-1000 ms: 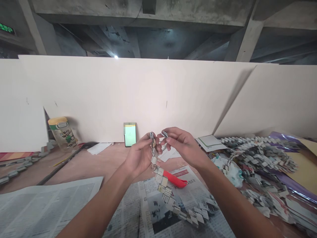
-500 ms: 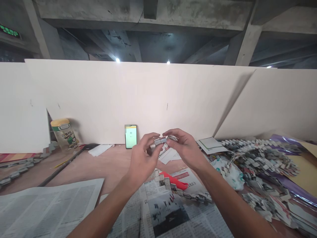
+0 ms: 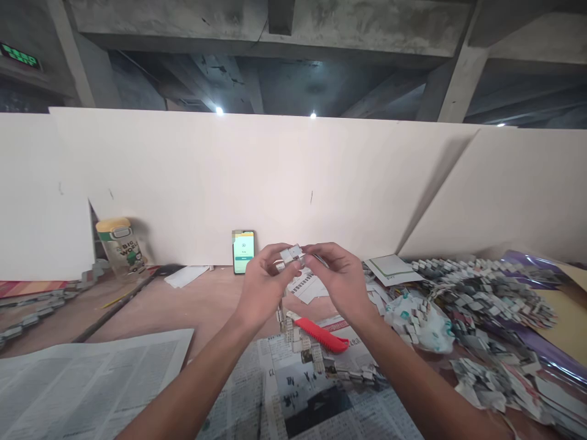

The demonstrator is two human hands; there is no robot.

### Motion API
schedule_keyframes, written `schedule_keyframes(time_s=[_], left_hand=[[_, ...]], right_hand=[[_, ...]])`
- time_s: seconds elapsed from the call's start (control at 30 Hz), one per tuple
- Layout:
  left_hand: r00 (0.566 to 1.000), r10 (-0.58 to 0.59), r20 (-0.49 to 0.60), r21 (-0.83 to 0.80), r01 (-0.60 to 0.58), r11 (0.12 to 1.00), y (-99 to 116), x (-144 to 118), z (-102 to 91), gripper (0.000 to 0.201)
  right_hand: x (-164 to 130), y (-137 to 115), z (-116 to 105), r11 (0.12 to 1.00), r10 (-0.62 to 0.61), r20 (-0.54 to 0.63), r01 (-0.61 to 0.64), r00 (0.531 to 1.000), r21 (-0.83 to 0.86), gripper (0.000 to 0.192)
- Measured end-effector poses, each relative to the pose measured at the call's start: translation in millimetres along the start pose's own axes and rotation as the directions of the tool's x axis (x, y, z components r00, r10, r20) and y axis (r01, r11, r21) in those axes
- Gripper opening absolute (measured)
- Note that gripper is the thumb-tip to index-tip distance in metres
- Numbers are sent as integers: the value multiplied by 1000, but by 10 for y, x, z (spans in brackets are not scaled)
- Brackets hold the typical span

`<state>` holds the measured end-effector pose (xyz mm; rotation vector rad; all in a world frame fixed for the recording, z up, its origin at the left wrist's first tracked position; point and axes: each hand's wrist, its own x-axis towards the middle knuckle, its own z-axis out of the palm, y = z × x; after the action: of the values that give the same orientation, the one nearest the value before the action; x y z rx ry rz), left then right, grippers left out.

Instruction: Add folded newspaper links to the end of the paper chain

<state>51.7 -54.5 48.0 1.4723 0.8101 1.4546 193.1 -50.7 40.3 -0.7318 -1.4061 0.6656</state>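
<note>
Both hands are closed on the top link of the folded-paper chain (image 3: 306, 348); the left hand (image 3: 262, 287) pinches it from one side, the right hand (image 3: 340, 282) from the other, fingertips meeting at the small folded piece (image 3: 292, 253); compared with a second ago, when the hands stood slightly apart with a separate piece in the right, the piece now sits pressed into the chain's end, which I judge to mean a link is being seated; the chain hangs below the grip and trails onto the newspaper (image 3: 293, 397), beside the red cutter (image 3: 321, 335); the grip has lowered slightly; finished chains (image 3: 477, 293) lie well right of the grip.
</note>
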Motion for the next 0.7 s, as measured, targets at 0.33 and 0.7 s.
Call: schedule_keyframes(time_s=[0.33,0.7], left_hand=[[998,-62,5,-79,62,995,-57,11,30,25],[937,-195,289,-36,214,976,-231,-54,80,34]], right_hand=[[32,-5,-81,974,-59,216,104,975,-203,20],[-13,199,46,976,-24,-65,9,998,-216,26]])
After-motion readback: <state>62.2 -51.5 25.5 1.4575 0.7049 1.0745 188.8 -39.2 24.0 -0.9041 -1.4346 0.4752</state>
